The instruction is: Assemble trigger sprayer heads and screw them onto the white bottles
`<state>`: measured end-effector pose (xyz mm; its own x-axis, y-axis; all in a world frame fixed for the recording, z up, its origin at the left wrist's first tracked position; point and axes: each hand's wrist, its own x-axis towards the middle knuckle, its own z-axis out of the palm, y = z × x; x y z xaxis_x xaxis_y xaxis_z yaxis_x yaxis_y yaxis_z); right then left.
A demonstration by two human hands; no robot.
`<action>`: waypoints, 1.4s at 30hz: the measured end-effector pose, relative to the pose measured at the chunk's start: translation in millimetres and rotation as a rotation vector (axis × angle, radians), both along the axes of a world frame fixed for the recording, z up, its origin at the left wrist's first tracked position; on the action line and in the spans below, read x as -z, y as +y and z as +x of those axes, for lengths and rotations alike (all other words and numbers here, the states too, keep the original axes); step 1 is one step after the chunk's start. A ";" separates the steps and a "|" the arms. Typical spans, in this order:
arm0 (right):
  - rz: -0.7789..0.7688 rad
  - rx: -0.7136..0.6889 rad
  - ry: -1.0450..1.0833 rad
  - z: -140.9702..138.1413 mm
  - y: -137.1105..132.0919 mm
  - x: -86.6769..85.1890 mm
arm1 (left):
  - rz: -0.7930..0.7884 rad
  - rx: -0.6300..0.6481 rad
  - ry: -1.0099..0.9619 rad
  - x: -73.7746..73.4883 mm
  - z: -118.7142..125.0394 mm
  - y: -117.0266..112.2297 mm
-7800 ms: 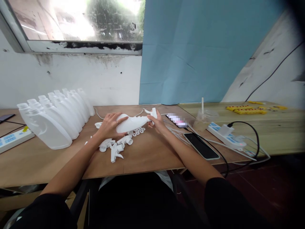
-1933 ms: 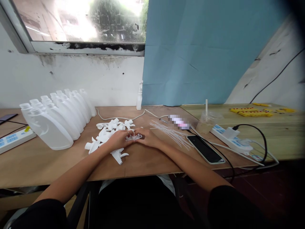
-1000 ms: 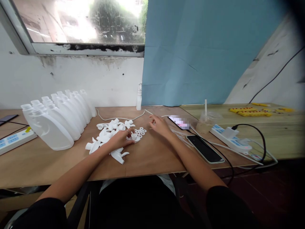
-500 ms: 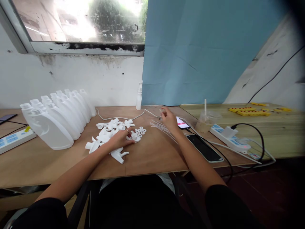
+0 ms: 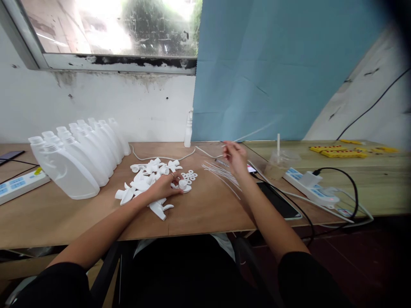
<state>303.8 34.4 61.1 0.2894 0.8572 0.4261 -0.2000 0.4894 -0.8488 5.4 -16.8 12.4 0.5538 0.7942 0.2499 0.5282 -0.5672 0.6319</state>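
White bottles (image 5: 80, 158) stand in rows at the far left of the bench (image 5: 199, 214). My left hand (image 5: 165, 188) lies by the pile of spray heads (image 5: 143, 179), fingers closed around one spray head (image 5: 183, 186). Past the washers (image 5: 190, 175) and loose tubes (image 5: 221, 173), my right hand (image 5: 236, 156) hovers above the bench, pinching one thin tube (image 5: 253, 133), which is blurred.

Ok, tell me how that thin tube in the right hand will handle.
The tube pinched in the right hand looks long and very thin, so it is probably light and bendy; its free end seems to bow. Being round, it would likely roll if dropped among the loose tubes.
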 end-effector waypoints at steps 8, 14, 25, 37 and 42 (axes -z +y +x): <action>-0.022 -0.503 -0.558 -84.3 -36.2 32.3 | -0.049 0.035 -0.066 1.1 1.4 -0.3; 0.076 -0.407 -0.768 -91.7 -43.0 37.2 | -0.016 0.035 -0.050 3.2 0.6 2.0; 0.115 -0.408 -0.830 -95.5 -42.4 43.3 | -0.029 0.016 -0.045 -1.7 2.3 -2.8; 0.210 -0.358 -1.011 -97.9 -45.2 35.6 | 0.000 0.055 -0.049 5.3 0.5 3.8; 0.169 -0.419 -1.061 -98.3 -40.8 43.1 | 0.043 0.045 -0.005 3.4 0.6 1.8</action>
<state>205.5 -6.3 18.1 -0.5770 0.7101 0.4035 0.4012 0.6768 -0.6173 5.9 -15.0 8.9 0.5874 0.7572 0.2856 0.4987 -0.6167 0.6091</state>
